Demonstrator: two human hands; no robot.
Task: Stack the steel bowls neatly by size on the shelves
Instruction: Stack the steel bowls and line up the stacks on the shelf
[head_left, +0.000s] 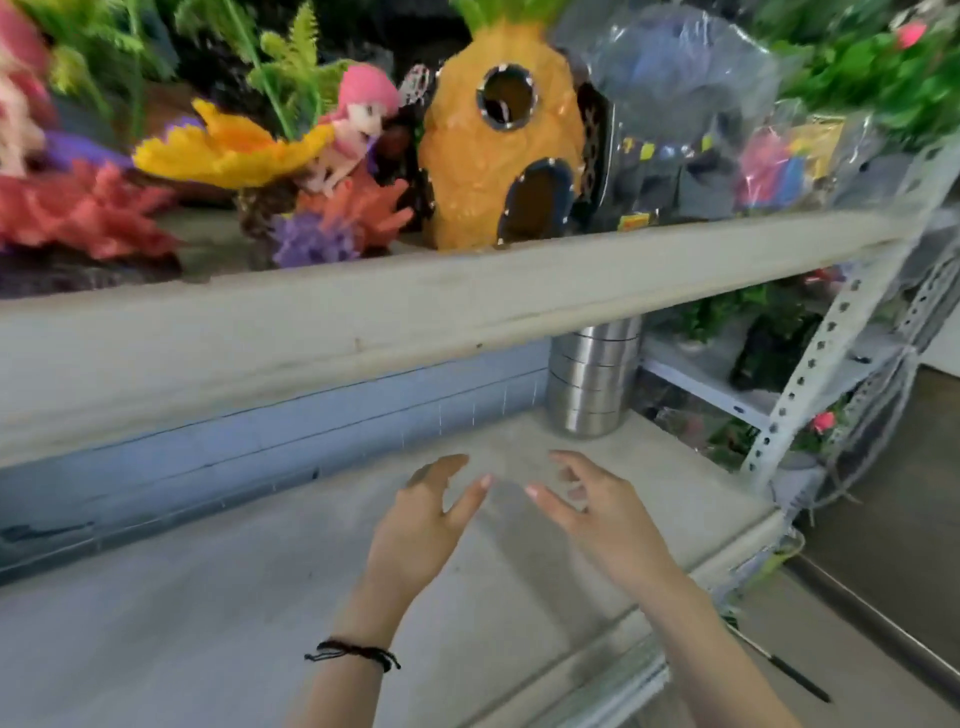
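Both hands reach forward in the lower middle of the frame, over the lower shelf (208, 597). The left hand (426, 525) is open, its fingers spread and loosely bent, and it holds nothing. The right hand (597, 514) is just beside it to the right, also open and empty, with its fingers bent inward towards the left hand. The two palms face each other with a small gap between the fingertips. A dark string bracelet (353, 652) circles the left wrist.

The stack of steel bowls (592, 384) stands at the back of the lower shelf, right of centre in the frame, beyond the hands and apart from them. The bowls sit nested in one upright column. Its top is hidden behind the front edge of the upper shelf (363, 322), so the number of bowls cannot be told.

The upper shelf runs across the middle of the frame. A yellow pineapple house ornament (498, 145) stands on it at upper centre. To its left a pink-haired mermaid figure (358, 124) lies over red coral (78, 213) and purple coral (311, 239). Clear plastic bags (675, 104) fill the upper right. A white metal post with holes (810, 374) slants down the right side.
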